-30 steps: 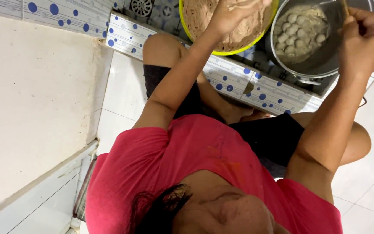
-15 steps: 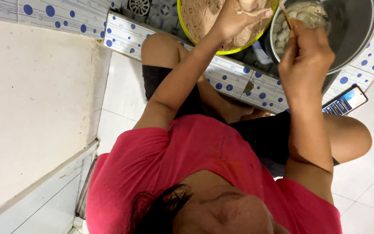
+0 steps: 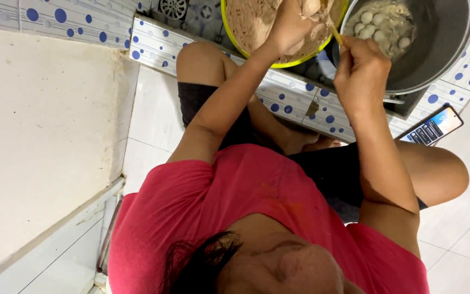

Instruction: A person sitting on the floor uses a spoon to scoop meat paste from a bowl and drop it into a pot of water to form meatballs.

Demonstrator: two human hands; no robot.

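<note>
Left hand (image 3: 295, 24) is down in the yellow bowl (image 3: 278, 61), fingers closed around a lump of pale brown paste (image 3: 248, 22), squeezing it. Right hand (image 3: 361, 68) is clenched on a thin wooden stick (image 3: 335, 34), its tip up by the paste at the other hand. Just beside the bowl sits the grey pot (image 3: 436, 49), round pale balls (image 3: 379, 27) lying inside. A phone (image 3: 431, 128) lies on the tiled floor near the knee.
</note>
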